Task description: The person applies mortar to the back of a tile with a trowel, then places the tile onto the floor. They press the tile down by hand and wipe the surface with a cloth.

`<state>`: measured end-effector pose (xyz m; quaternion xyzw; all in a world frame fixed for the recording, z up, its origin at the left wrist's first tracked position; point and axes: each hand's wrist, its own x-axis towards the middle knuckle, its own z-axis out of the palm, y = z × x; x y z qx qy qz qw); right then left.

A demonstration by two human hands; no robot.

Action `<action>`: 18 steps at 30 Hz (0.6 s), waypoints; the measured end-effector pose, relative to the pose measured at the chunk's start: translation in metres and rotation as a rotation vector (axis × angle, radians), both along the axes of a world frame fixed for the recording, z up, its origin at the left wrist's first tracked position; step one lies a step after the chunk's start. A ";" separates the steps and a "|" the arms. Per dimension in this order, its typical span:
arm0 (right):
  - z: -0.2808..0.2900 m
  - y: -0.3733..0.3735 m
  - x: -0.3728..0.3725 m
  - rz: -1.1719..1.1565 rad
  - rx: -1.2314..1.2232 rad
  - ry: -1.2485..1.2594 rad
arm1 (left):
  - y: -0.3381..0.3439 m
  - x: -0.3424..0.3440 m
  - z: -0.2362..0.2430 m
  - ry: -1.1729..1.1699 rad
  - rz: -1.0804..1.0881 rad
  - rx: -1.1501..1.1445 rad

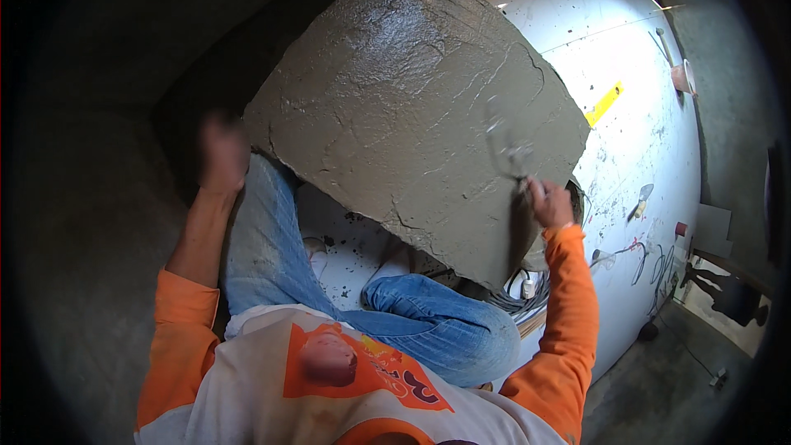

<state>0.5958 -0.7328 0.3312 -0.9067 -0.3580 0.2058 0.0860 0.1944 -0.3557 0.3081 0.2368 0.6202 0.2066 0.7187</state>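
- Grey slab (412,132), big and wet, right in front: its near edge lies just past the blue jeans (280,239), its left corner beside the left knee, and that edge looks ragged, so lighter pressure seems wise there, or the coat may tear off the rim
- Close by the near corner, a coiled cable (523,305)! Best kept clear of the orange sleeve (573,297), I'd say
- Out to the left corner, the left hand (222,151), all blur: open or closed, touching the slab or not, I cannot tell; a steady hold on a dry part would probably beat a palm on the wet face
- And over on the right side, the right hand (550,204), fingers wrapped round the handle of a trowel (512,148), blade smeared over the coat: nearly flat with the leading edge a touch raised should glide best
- Up at the far end, what a gleam! Ridges and creases show, calling for long, overlapping strokes and a wiped blade
- Beyond the right corner, a yellow strip (606,105) on the pale surface (651,156), and farther off a pinkish cup (681,78), both well out of the way
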 end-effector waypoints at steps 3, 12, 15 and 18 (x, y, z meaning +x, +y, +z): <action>-0.017 0.011 0.040 -0.180 0.011 0.105 | -0.001 -0.001 -0.001 -0.015 0.012 0.005; 0.015 0.003 -0.082 0.088 -0.035 0.406 | 0.006 -0.009 0.001 0.001 0.032 0.007; 0.029 0.003 -0.076 -0.192 0.044 0.512 | 0.008 -0.011 0.009 0.019 0.048 0.024; 0.032 0.021 -0.008 -0.616 0.187 0.478 | 0.010 -0.011 0.011 -0.001 0.041 0.025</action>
